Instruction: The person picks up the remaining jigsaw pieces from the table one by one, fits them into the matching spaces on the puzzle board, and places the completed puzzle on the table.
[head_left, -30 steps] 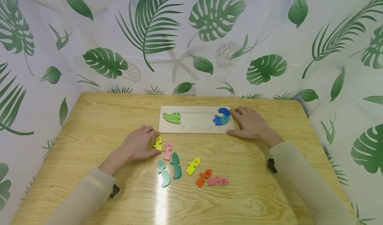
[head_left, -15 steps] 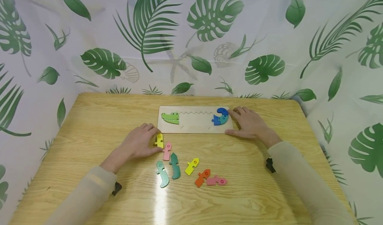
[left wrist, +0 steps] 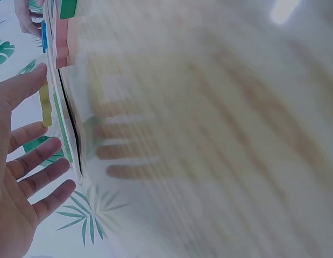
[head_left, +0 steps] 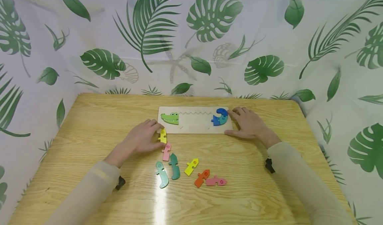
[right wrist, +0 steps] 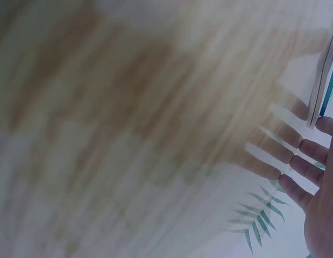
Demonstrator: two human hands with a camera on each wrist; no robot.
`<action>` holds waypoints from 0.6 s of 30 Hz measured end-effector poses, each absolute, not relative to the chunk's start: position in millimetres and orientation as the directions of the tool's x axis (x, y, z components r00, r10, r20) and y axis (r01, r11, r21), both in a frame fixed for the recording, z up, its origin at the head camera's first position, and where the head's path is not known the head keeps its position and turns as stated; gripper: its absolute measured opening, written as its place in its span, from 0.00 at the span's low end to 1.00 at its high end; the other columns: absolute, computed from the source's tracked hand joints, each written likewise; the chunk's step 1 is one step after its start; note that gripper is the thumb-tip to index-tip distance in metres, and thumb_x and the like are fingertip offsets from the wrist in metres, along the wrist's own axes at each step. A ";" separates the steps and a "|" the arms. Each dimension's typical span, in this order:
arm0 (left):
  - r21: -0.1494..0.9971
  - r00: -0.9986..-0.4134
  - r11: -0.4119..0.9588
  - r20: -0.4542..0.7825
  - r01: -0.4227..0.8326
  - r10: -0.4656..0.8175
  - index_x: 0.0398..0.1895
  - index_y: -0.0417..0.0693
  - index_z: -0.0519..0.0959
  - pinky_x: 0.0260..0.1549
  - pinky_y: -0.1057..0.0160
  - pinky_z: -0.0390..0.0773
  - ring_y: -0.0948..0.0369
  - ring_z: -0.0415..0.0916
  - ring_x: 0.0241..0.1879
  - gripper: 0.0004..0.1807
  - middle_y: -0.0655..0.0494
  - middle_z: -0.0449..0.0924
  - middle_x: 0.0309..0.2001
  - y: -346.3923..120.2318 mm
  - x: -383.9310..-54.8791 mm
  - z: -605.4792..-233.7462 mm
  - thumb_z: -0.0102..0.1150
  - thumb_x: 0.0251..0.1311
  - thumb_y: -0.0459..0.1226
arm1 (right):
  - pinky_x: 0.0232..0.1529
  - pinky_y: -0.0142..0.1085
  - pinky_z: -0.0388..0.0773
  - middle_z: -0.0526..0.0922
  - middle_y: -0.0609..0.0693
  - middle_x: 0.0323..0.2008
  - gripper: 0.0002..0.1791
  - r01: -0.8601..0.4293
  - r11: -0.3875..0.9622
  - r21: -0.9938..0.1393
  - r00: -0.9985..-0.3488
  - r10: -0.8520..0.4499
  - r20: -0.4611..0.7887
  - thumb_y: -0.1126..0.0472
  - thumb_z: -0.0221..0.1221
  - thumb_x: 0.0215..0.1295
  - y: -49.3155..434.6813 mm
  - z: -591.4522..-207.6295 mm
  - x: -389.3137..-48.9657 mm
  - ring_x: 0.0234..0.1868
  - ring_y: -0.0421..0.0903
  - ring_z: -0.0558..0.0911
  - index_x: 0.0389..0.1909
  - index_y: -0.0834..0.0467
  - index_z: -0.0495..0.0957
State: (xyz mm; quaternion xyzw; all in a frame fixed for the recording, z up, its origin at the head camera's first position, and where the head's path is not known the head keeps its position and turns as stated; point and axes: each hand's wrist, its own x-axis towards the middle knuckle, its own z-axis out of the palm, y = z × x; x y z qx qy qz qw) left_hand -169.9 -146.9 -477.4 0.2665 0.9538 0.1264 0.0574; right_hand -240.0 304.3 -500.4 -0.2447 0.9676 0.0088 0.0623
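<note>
My left hand (head_left: 143,136) pinches a yellow puzzle piece (head_left: 163,136) between thumb and index finger, just at the front left corner of a pale wooden puzzle board (head_left: 195,125). In the left wrist view this yellow piece (left wrist: 45,105) stands between thumb and index finger, the other fingers spread. My right hand (head_left: 247,122) touches the board's right end, thumb at the front corner and index finger higher up; its fingers look straight in the right wrist view. On the board lie a green crocodile head (head_left: 170,118) at left and joined blue and teal tail pieces (head_left: 220,117) at right.
In front of the board lie a pink piece (head_left: 166,151), a dark green piece (head_left: 174,166), a light green piece (head_left: 162,175), another yellow piece (head_left: 191,167), an orange piece (head_left: 202,178) and a second pink piece (head_left: 216,181). A leaf-print cloth (head_left: 185,52) hangs behind the table.
My left hand has moved up and right with the yellow piece, from beside the upper pink piece to the board's front left corner. The right hand stays at the board's right end.
</note>
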 end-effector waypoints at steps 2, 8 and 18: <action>0.274 -0.848 0.823 -0.046 0.497 0.527 0.66 0.47 0.78 0.63 0.45 0.80 0.48 0.78 0.62 0.38 0.47 0.80 0.63 -145.2 -173.4 -477.6 0.67 0.62 0.62 | 0.73 0.64 0.69 0.71 0.61 0.72 0.59 -0.475 0.880 -0.011 -0.873 -0.472 -0.125 0.18 0.53 0.62 303.9 -500.1 -239.6 0.72 0.63 0.71 0.83 0.54 0.60; 0.304 -0.844 0.815 -0.062 0.493 0.533 0.69 0.47 0.76 0.67 0.42 0.77 0.44 0.76 0.68 0.40 0.45 0.77 0.68 -139.5 -183.1 -475.3 0.67 0.62 0.63 | 0.73 0.65 0.68 0.71 0.62 0.72 0.60 -0.482 0.876 -0.012 -0.868 -0.479 -0.132 0.18 0.53 0.62 302.4 -497.1 -238.4 0.72 0.64 0.71 0.83 0.56 0.59; 0.304 -0.841 0.811 -0.052 0.500 0.539 0.69 0.47 0.76 0.66 0.44 0.78 0.46 0.76 0.67 0.40 0.45 0.78 0.66 -132.5 -195.6 -477.3 0.68 0.61 0.62 | 0.74 0.65 0.67 0.70 0.62 0.73 0.60 -0.474 0.881 -0.004 -0.870 -0.469 -0.149 0.18 0.52 0.63 301.9 -496.8 -237.9 0.73 0.64 0.70 0.84 0.55 0.56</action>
